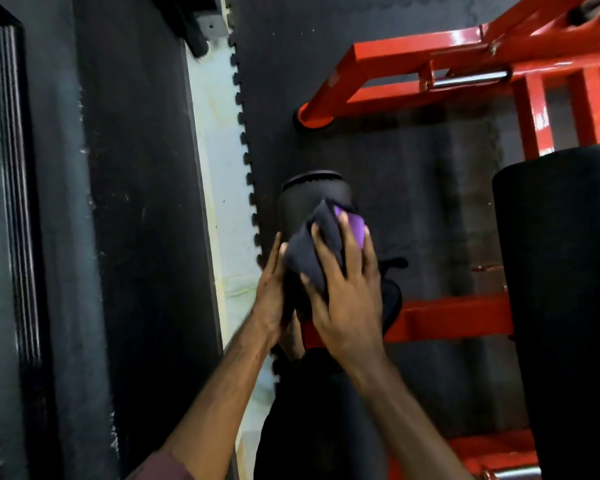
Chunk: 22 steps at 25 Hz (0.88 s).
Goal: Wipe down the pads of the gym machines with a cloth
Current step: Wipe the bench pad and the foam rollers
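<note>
Left hand (270,299): fingers straight, flat against the left side of the roller pad (313,199). Right hand (343,296): grip closed on the dark cloth (309,254), pressing it onto the pad. Red frame (447,317) stands to the right.

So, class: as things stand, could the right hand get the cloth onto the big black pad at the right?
Probably yes: the right hand holds the cloth on the roller pad; nothing blocks the gap toward the big pad.
</note>
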Each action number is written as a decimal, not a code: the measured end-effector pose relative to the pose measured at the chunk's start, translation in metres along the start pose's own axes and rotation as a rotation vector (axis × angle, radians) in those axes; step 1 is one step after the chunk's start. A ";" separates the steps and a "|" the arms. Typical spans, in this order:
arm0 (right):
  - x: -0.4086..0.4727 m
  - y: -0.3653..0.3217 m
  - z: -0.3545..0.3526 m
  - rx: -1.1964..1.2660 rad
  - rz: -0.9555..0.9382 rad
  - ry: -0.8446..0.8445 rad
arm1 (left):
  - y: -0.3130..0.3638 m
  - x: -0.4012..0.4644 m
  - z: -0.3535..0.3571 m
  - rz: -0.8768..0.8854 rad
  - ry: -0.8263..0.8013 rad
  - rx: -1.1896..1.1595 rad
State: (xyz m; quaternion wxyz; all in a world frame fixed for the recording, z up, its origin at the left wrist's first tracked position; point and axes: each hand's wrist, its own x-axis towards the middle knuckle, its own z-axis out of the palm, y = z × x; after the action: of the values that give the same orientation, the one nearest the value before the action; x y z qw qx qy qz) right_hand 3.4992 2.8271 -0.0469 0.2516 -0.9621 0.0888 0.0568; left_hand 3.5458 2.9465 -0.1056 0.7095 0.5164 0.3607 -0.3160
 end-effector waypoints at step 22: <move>0.098 0.027 -0.005 0.376 0.225 0.012 | 0.012 -0.005 0.015 0.138 0.056 0.268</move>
State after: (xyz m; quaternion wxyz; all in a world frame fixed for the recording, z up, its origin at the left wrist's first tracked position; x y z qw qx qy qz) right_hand 3.5903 2.7876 -0.0702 0.4180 -0.8826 0.2062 0.0611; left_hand 3.5555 2.9355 -0.0924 0.6438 0.6387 0.2988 -0.2973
